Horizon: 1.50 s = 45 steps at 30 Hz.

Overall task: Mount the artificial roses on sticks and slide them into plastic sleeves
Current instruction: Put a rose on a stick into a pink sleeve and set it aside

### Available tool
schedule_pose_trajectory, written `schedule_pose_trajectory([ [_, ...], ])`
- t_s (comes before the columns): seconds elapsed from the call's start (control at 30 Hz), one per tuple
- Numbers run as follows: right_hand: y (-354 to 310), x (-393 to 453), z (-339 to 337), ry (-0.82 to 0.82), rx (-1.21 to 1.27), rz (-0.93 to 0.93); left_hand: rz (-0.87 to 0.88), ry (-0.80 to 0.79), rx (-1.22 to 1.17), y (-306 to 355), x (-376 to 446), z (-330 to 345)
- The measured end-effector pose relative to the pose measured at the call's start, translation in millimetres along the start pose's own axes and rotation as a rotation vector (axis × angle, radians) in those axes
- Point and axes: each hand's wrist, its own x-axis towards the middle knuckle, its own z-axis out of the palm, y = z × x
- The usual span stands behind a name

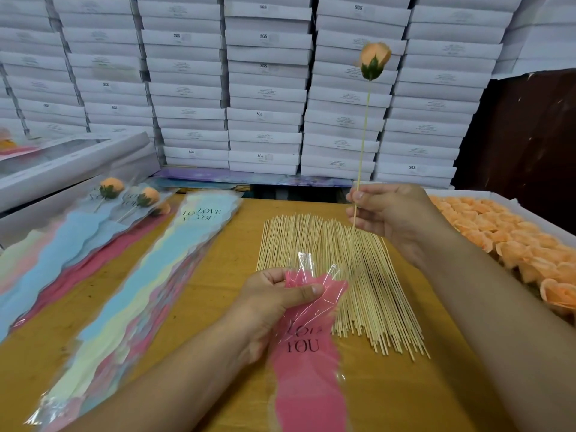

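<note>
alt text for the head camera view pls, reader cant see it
A person's right hand holds up a peach rose on a stick while the left hand grips the open mouth of a pink plastic sleeve. Loose sticks, sleeve stacks and a tray of roses lie on the table.

"LOVE YOU" is printed in dark letters on the pink sleeve [307,347] held in the left hand [274,304] and on the top sleeve of the stacked pile [202,215]. "SGS" is printed on several white boxes [263,36]; their smaller print cannot be read.
</note>
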Motion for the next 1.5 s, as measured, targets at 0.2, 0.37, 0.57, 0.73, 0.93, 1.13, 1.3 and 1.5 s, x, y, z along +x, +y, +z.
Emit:
schedule_pose_trajectory([
  [0.2, 8, -5, -3, -0.014, -0.012, 0.026, 0.001, 0.019, 0.002, 0, 4, -3],
  [0.37, 14, -7, -2, -0.033, -0.011, 0.047, 0.014, 0.031, 0.003, 0, 4, -3],
  [0.57, 27, -10, 2, -0.087, -0.014, 0.088, 0.032, 0.044, 0.002, 0, 4, -3],
  [0.73, 34, -12, 7, -0.115, -0.057, 0.099, 0.050, 0.003, -0.003, 1, 2, -1],
  [0.93, 40, -12, 11, -0.130, -0.125, 0.114, 0.057, -0.033, -0.014, 1, 2, 0],
  [1.13, 45, -16, 12, -0.168, -0.138, 0.129, 0.086, -0.024, -0.080, 2, 0, 1],
  [1.3, 45, -18, 12, -0.176, -0.123, 0.144, 0.066, -0.023, -0.084, 2, -1, 1],
  [1.5, 25, -4, 15, -0.113, -0.089, 0.100, 0.055, -0.051, -0.068, -1, -3, 2],
])
